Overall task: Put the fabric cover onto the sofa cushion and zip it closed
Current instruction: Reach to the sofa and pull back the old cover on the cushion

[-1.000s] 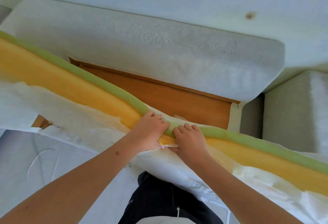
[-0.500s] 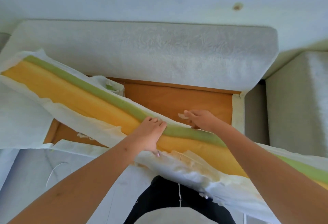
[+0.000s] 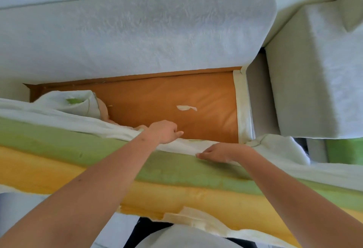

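Sofa cushion (image 3: 59, 149), green over yellow foam, lies crosswise beneath your forearms. White fabric cover (image 3: 78, 121) bunches along its far edge, at your knuckles. Your left hand (image 3: 165, 131) grips the cover with curled fingers; your right hand (image 3: 222, 152), just beside, pinches its edge.

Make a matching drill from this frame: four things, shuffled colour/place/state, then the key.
Column A
1. left hand
2. white scrap
3. seat base
4. back cushion

Column B
a. orange
b. lies loose on the seat base
c. pale grey, at the far side of the seat base
d. grips the white wrap at the far edge of the foam cushion

Pairs: 1-d, 2-b, 3-a, 4-c
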`<state>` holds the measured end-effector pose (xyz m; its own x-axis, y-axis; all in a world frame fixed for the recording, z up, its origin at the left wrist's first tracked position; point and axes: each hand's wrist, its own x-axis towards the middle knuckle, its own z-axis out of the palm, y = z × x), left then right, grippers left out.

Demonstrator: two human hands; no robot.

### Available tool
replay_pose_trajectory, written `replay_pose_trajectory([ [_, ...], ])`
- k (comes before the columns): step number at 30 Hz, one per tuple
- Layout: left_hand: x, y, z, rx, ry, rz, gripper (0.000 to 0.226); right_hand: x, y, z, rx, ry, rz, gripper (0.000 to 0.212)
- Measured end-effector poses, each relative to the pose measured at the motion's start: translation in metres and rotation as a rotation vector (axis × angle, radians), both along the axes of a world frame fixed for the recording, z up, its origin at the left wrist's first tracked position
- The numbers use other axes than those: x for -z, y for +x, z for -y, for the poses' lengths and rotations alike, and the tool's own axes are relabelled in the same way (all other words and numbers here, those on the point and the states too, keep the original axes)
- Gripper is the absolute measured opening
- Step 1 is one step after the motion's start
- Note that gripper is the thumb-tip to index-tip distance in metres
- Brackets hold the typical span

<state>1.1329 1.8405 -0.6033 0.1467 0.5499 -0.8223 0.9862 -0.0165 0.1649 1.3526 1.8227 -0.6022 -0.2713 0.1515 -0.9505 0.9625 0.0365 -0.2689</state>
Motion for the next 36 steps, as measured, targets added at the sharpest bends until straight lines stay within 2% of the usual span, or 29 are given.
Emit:
replay_pose_trajectory([
  [2,0.028,0.015,0.007,0.013,0.004,0.004,0.040,0.008,0.004,0.001,0.073,-0.033,-0.022,0.067],
  [4,0.056,0.029,0.017,0.027,-0.094,0.016,0.043,0.025,0.013,0.004,0.250,-0.032,-0.071,0.054],
  [6,0.074,0.040,0.030,0.027,-0.219,0.018,0.051,0.049,0.025,0.013,0.451,0.069,-0.063,0.040],
  [7,0.078,0.044,0.035,0.014,-0.284,0.018,0.053,0.059,0.030,0.018,0.448,0.162,-0.022,0.035],
  [9,0.086,0.048,0.044,-0.015,-0.419,0.012,0.054,0.077,0.040,0.029,0.252,0.247,0.067,0.036],
  [12,0.099,0.048,0.042,-0.043,-0.485,-0.054,0.061,0.091,0.041,0.033,0.067,0.097,0.066,0.047],
  [18,0.161,0.057,0.013,-0.047,-0.368,-0.161,0.062,0.154,0.043,0.011,0.073,0.055,0.111,0.059],
  [22,0.219,0.067,0.025,0.106,-0.290,-0.207,0.073,0.206,0.055,0.017,-0.067,0.230,0.222,0.071],
  [24,0.237,0.073,0.034,0.114,-0.375,-0.114,0.072,0.226,0.059,0.020,-0.084,0.191,0.247,0.061],
  [25,0.239,0.074,0.036,0.081,-0.413,-0.048,0.063,0.230,0.059,0.021,-0.072,0.165,0.239,0.050],
  [27,0.239,0.073,0.045,0.018,-0.384,0.069,0.033,0.234,0.060,0.030,-0.005,0.165,0.193,0.027],
  [29,0.236,0.072,0.053,0.015,-0.285,0.105,0.009,0.229,0.061,0.039,0.053,0.234,0.152,0.018],
  [32,0.231,0.072,0.059,-0.049,-0.216,0.114,0.007,0.217,0.064,0.040,0.194,0.346,0.121,0.012],
  [36,0.233,0.067,0.045,-0.149,0.069,0.139,0.026,0.201,0.066,0.027,0.251,0.448,0.057,0.010],
])
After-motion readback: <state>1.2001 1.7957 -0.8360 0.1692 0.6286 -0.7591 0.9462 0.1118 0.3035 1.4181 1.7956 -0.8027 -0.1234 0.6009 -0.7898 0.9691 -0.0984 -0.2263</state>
